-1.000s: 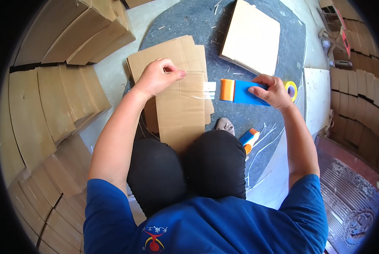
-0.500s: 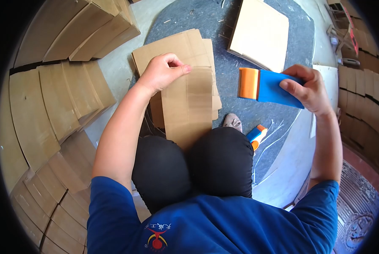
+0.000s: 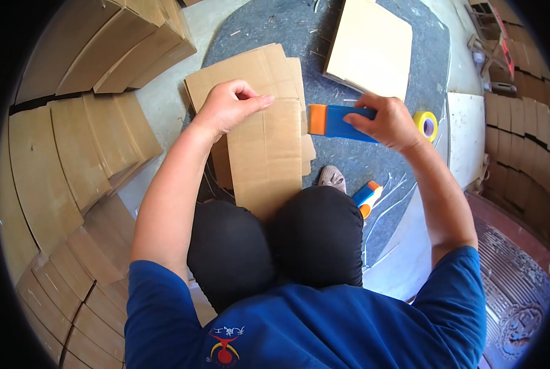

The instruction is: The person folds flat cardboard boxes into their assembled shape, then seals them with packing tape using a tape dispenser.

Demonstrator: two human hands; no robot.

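Observation:
A flat brown cardboard piece (image 3: pixel 265 150) rests against my lap, on top of other cardboard sheets (image 3: pixel 225 77). My left hand (image 3: pixel 235 106) is at its upper left part, thumb and finger pinched together; what lies between the fingertips is too small to make out. To the right of the cardboard, my right hand (image 3: pixel 385 121) grips a blue tape dispenser (image 3: pixel 342 123) with an orange end, which points left at the cardboard's right edge.
A pale stack of sheets (image 3: pixel 371 49) lies ahead on the dark mat (image 3: pixel 262 24). A yellow tape roll (image 3: pixel 427 126) is beyond my right wrist. A second blue and orange dispenser (image 3: pixel 367 195) lies right of my knees. Cardboard stacks (image 3: pixel 59 166) stand on the left.
My right hand has moved left with the tape dispenser, closer to the cardboard, and the yellow tape roll now shows. My left hand has kept its pinched pose near the cardboard.

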